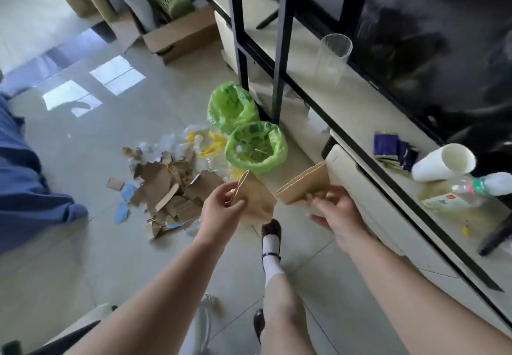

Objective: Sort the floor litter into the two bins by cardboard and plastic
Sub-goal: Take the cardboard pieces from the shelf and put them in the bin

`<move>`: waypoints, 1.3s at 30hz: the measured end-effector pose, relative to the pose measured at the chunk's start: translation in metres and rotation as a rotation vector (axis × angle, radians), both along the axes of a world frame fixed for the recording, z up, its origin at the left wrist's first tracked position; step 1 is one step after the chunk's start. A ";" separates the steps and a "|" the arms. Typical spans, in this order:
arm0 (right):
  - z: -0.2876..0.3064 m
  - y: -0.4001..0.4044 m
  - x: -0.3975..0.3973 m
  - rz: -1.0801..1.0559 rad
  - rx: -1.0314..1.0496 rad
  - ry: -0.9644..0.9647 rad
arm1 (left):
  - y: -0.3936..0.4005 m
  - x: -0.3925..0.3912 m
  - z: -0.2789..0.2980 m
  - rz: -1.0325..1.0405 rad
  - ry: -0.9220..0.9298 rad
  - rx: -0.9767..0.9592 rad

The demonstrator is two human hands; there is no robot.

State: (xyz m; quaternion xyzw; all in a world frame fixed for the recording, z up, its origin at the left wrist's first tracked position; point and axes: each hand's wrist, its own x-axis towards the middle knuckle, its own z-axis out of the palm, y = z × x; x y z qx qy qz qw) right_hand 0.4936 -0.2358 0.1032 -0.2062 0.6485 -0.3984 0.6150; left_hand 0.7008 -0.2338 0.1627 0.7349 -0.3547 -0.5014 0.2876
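Note:
My left hand [221, 205] grips one brown cardboard piece [256, 201] and my right hand [336, 212] grips another cardboard piece [303, 184]; both are held just in front of the bins. Two small bins lined with green bags stand on the floor: the near bin [256, 148] holds a few scraps, and the far bin [231, 106] stands behind it. A litter pile [171, 185] of cardboard scraps, clear and white plastic and yellow bits lies on the tiles to the left of the bins.
A low cabinet [357, 177] with a black frame runs along the right, carrying a clear cup [332, 58], a white cup [443, 162] and a plastic bottle [482, 185]. Blue fabric [25, 177] lies at left. A cardboard box [180, 36] stands at the back. My shoe [271, 232] is below the hands.

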 end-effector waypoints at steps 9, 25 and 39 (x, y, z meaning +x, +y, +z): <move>-0.027 -0.152 0.070 0.060 0.030 -0.012 | -0.126 0.072 -0.020 0.107 -0.027 0.075; -0.086 -0.292 0.158 0.060 0.088 0.268 | -0.299 0.146 -0.091 0.003 -0.016 0.073; -0.285 -0.378 0.236 -0.009 0.030 0.515 | -0.414 0.207 -0.335 -0.081 0.034 -0.082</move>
